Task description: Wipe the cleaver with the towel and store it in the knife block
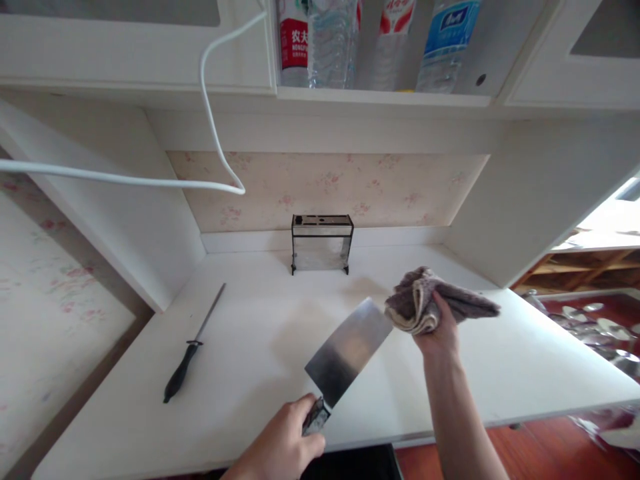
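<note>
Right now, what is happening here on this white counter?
A person holds a cleaver by its handle in the left hand, blade pointing away over the white counter. The right hand grips a bunched grey cloth at the blade's far end. A honing steel lies to the left, and a knife holder stands by the back wall.

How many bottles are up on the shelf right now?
4, side by side on the shelf: red-labelled bottle, clear bottle, red-and-white bottle, blue-labelled bottle. Tops are cropped; more may be hidden.
</note>
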A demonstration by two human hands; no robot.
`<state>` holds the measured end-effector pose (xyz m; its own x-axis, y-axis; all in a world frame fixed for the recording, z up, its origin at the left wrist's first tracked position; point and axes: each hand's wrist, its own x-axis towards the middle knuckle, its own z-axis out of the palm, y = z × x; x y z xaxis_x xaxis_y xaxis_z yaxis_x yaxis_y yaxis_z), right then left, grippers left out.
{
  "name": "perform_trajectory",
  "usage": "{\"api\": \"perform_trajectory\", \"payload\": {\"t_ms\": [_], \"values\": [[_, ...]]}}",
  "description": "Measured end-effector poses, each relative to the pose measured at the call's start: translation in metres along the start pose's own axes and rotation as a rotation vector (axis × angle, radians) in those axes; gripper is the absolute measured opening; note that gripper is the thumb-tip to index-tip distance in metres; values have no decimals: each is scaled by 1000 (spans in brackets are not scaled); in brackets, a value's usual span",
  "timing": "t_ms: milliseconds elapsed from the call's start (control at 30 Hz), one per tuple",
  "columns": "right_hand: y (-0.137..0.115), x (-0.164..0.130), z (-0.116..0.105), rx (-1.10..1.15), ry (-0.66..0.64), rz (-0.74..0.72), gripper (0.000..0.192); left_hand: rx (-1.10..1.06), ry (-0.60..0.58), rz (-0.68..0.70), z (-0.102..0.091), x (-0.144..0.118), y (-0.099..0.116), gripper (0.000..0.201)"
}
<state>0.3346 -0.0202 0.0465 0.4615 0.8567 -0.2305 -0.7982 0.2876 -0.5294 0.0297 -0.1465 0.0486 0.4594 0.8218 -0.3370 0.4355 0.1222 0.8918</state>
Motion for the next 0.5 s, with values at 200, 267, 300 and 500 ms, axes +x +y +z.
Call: {"api": "perform_trajectory", "payload": {"t_ms": [200, 267, 300, 500], "values": [[-5, -9, -28, 3, -125, 10, 26, -623, -264, 91, -5, 7, -3, 33], [16, -29, -34, -39, -192, 125, 29, -892, -398, 160, -2, 15, -6, 40], [28, -41, -35, -64, -227, 203, 30, -1015, -489, 185, 0, 18, -8, 42], [80, -106, -6, -250, -240, 492, 21, -1318, -568, -6, 24, 33, -33, 58]]}}
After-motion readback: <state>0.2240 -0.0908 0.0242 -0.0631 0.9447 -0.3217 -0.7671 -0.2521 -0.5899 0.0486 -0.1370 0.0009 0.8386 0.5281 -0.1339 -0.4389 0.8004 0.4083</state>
